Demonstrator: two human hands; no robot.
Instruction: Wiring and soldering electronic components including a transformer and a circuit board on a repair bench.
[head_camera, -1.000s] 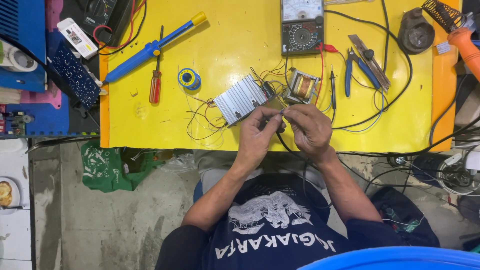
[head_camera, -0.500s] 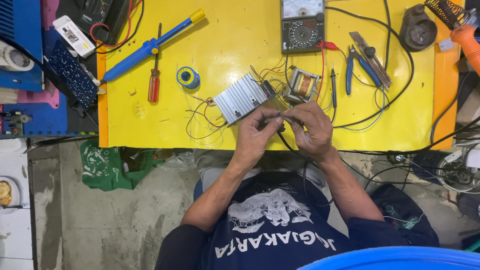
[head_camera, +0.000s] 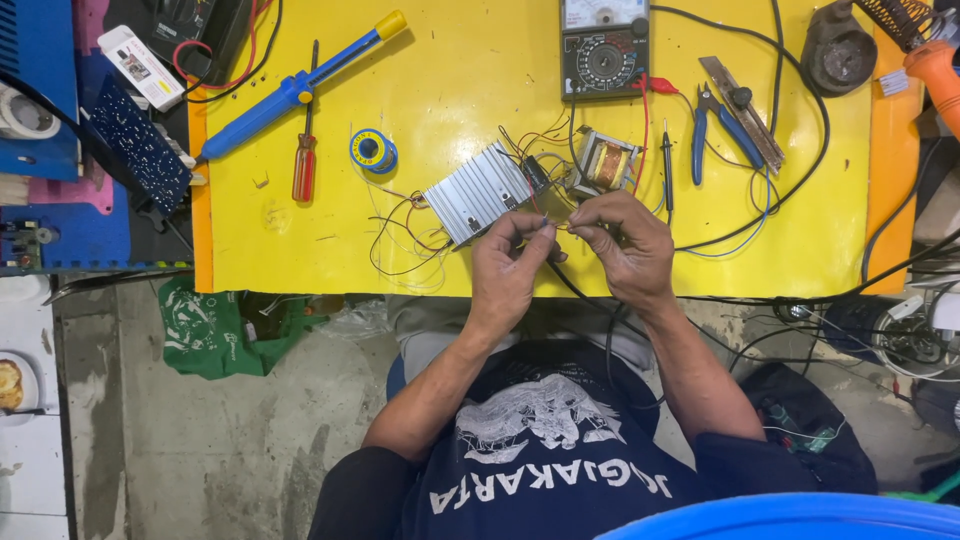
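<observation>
My left hand and my right hand meet over the front edge of the yellow table. Both pinch the ends of a thin wire between thumb and fingertips. Just beyond my left hand lies a finned silver heat sink with red and black leads running off it. A small transformer with a copper winding sits just past my right hand. A black cable runs from under my hands down towards my lap.
An analogue multimeter is at the back, with a black probe and blue pliers to its right. A solder spool, a red screwdriver and a blue solder sucker lie to the left. A circuit board is at the far left.
Both hands stay pinched on the wire in almost the same spot, with only small finger movements. Nothing on the table has moved.
</observation>
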